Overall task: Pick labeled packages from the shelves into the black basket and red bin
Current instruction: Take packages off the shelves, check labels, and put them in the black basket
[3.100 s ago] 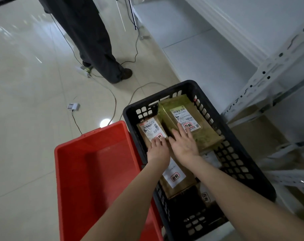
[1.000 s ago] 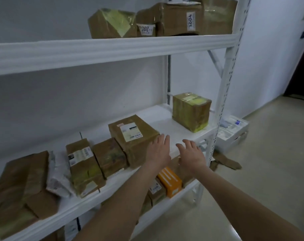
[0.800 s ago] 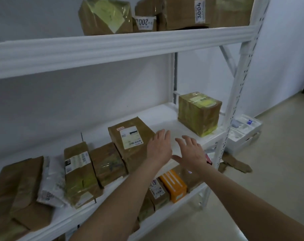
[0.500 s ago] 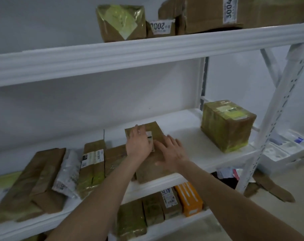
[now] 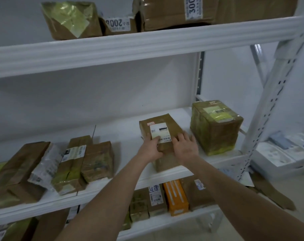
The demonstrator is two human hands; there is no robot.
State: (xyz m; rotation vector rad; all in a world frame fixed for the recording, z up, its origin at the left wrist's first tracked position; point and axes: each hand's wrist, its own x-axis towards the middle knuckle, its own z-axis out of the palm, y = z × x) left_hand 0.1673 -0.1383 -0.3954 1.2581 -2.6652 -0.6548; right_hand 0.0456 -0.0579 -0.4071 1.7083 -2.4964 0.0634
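The left hand grips the near left corner of the box, fingers curled down its side and thumb pressed on the lower edge of the label. The right hand lies on the near right part of the top with fingers spread and only lightly bent; it presses rather than clamps.

Half a second ago both hands lay flat on the box, and it sat against the row of parcels. Now a bare strip of shelf shows between them, so the box has been drawn away from the row and toward the front lip. Three seconds ago the hands were settling packages in the basket. By my reading this is a fresh pick just begun: the box is in hand but not yet lifted, and it has yet to go to the basket or bin, neither of which is in view.

The box is a flat brown carton, wrapped in tape and slightly glossy, lying label-up on the middle shelf with its near end at the edge. A small red tag sits above the white label, whose print is too small to read. A taped cube stands just beside it on the right, not touching.
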